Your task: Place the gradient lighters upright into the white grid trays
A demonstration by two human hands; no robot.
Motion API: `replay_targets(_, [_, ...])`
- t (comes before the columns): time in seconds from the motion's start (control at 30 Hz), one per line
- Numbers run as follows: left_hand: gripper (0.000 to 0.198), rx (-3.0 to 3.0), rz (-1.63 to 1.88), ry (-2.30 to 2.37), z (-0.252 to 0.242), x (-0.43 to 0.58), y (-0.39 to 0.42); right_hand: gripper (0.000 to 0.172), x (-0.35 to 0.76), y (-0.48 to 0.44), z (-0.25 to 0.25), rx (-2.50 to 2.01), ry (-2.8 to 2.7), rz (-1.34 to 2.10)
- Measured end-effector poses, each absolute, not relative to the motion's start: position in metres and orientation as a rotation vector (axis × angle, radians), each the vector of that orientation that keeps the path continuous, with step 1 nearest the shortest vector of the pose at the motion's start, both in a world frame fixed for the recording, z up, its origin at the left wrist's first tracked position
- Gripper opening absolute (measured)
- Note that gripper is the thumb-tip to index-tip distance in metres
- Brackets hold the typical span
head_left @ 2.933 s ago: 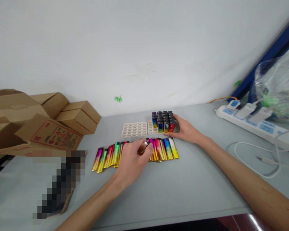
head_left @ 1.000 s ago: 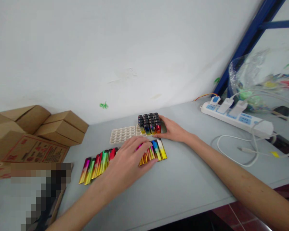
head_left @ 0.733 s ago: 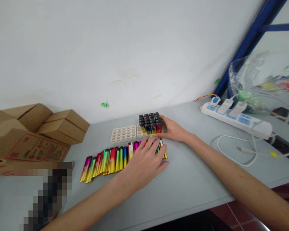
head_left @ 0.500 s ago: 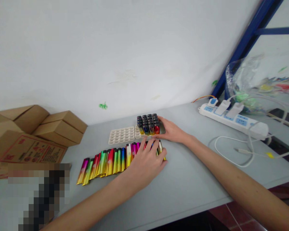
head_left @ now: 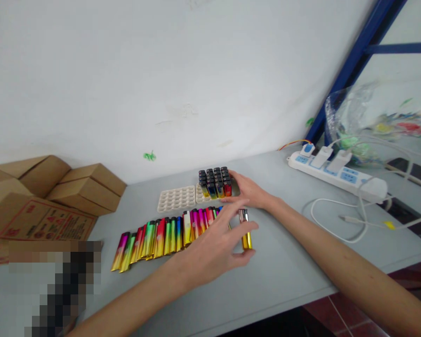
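Note:
My left hand (head_left: pixel 220 239) hovers over the right end of a row of lighters (head_left: pixel 157 238) in shiny coloured wraps. Its fingers are spread. A gold lighter (head_left: pixel 246 239) with a silvery top lies between its fingers and thumb, apart from the row; any contact is hard to see. My right hand (head_left: pixel 250 188) curls round the right end of a pale moulded tray (head_left: pixel 177 198), fingers behind and thumb in front. Beside its palm, several black-topped lighters (head_left: pixel 215 182) stand upright in tight rows on the tray's right part. The tray's left part shows bare round pockets.
Cardboard boxes (head_left: pixel 87 187) stand at the left by the white wall (head_left: pixel 196 84). On the right lies a white power strip (head_left: pixel 337 175) with plugs and a looped white cable (head_left: pixel 314 215). Behind it are a plastic bag (head_left: pixel 351 117) and a blue frame (head_left: pixel 351 70).
My left hand has shifted right and spread its fingers. The gold lighter now lies apart, right of the row. My right hand remains at the tray.

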State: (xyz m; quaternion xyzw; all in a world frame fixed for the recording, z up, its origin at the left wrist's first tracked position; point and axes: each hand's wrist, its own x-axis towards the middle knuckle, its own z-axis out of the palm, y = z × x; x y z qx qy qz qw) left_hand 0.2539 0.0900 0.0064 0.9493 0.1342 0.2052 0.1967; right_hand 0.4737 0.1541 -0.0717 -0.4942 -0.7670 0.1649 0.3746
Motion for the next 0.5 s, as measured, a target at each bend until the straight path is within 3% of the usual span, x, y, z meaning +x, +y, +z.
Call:
replay_targets(0.27, [0.037,1.767,0.637,0.515,0.027,0.237,0.088,0.087,0.476,0.155,-0.074,-1.206,-1.988,0.406])
replay_targets(0.43, [0.020,1.529,0.697,0.587,0.026,0.227,0.090,0.089,0.473,0.151,-0.070,-1.262,-1.965,0.418])
replay_targets(0.5, [0.032,1.489,0.730,0.642,0.025,0.223,0.092,0.091,0.473,0.149,-0.068,-1.282,-1.962,0.419])
